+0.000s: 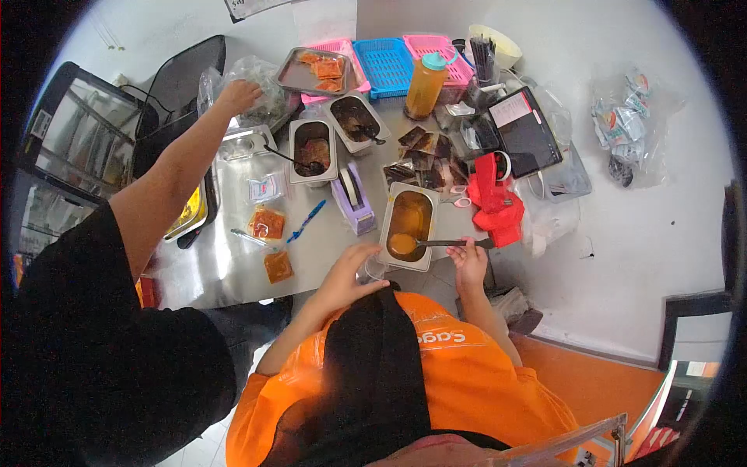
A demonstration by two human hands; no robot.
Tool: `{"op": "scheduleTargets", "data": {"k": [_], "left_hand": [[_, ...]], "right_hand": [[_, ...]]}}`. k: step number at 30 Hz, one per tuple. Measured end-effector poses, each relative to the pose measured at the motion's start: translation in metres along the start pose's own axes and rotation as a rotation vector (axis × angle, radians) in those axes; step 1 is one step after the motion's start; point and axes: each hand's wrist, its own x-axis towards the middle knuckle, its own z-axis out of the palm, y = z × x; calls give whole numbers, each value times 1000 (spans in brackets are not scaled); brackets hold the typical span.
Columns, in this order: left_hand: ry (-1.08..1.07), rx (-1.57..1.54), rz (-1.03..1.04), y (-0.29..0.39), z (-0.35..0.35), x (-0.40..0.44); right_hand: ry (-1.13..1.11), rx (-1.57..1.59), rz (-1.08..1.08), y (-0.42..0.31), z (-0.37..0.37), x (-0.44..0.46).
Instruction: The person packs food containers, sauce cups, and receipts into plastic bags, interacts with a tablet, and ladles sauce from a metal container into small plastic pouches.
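My right hand (469,266) grips the black handle of a ladle (447,243). The ladle's bowl sits in brown-orange sauce inside a deep steel container (412,263) at the table's front edge. Beside that container, my left hand (348,274) is closed around a small clear plastic bag (373,270), partly hidden by the fingers. Left of the container stands a lilac tape dispenser (355,204). A red cloth-like item (498,210) and scissors (461,202) lie to the right.
At left, a co-worker's hand (240,98) touches a plastic bag of greens (268,101). Two steel containers with dark contents (313,176) stand behind the dispenser. Further back are a sauce bottle (426,87), a blue basket (384,66) and a tablet (537,148). Small sauce packets (278,266) lie front left.
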Motion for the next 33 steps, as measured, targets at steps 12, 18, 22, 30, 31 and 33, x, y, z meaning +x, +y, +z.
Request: {"op": "scheduleTargets", "data": {"k": [12,18,22,30,31,33], "left_hand": [[230,-56,-46,8,-7,7],[295,-118,-76,11,-2,15],[251,-72,-21,9,3,31],[256,-171,20,22,15,69],[256,-172,24,23,16,72],[255,-173,32,26,17,77]], "right_hand": [[31,313,98,-21,-2,1],[34,336,48,-35,10,-7],[1,266,-98,-55,24,-20],[-133,118,-500,-105,58,-52],[-141,80,-549,-109,61,-56],[-157,5,-645,-114,65,-63]]}}
